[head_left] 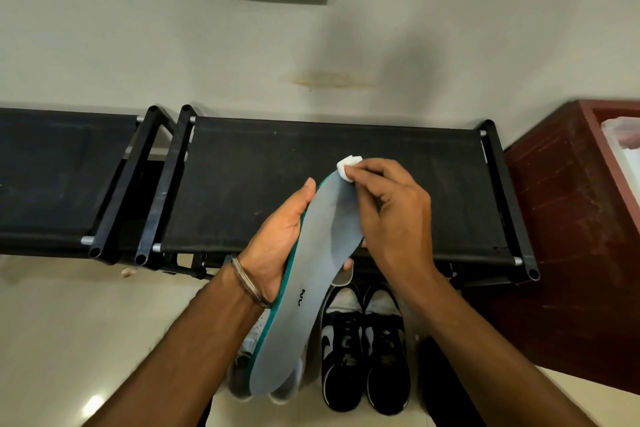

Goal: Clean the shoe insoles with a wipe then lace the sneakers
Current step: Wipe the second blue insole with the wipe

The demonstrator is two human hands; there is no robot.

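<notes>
Biggest risk here, I'd say: the long grey foam insole with the teal edge (304,288) is floppy and only cradled along one side, so a hard scrub at the toe end could fold it or flick it out of the left hand (277,236) onto the black-and-white sneakers (363,343) below. That hand sits palm-up — fingers curled under it, thumb along the edge. The right hand (391,208) pinches a small wadded white wipe (348,165) (fingertips bunched tight) right at the insole's tip.
</notes>
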